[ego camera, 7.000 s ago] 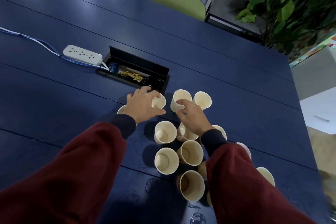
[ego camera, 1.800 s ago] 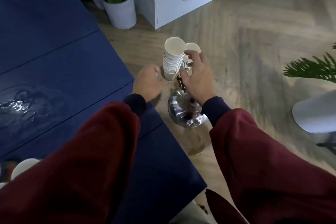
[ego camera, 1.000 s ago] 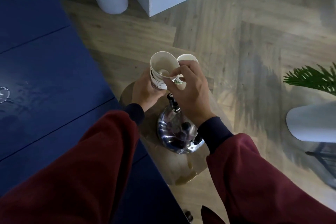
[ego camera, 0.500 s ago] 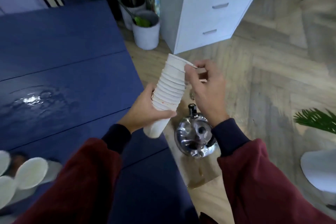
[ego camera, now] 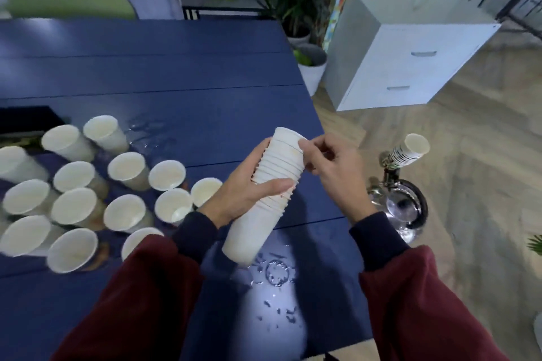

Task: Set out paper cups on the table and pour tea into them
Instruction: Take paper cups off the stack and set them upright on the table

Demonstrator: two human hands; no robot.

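The stack of nested white paper cups [ego camera: 278, 164] hangs tilted in the air over the right end of the dark blue table [ego camera: 176, 82], mouth up and away from the person and base down toward a patch of water drops [ego camera: 275, 272]. The left hand [ego camera: 243, 196] is wrapped round its middle, with the thumb lying across the banded rims. The right hand [ego camera: 334, 167] is closed in a pinch, its fingertips [ego camera: 305, 145] at the lip of the topmost cup. Such cups are likely very light and thin-walled, and a hard squeeze on the side would dent them. The rolled rim is the stiffest part and the best place to take hold, probably with a slight twist, since nested cups tend to cling together. A firm grip on the ribbed band of rims should stop the whole stack sliding out with that one cup. Paper bases may soften or skid on wet wood, so the dry boards look safer for setting down. To the left, many open white paper cups [ego camera: 126, 167] stand upright and close together on the table. Off its right edge a shiny metal kettle [ego camera: 401, 208] sits low, with a second stack of printed paper cups [ego camera: 407, 152] just beyond it. A pale grey drawer cabinet [ego camera: 410, 67] stands further back.
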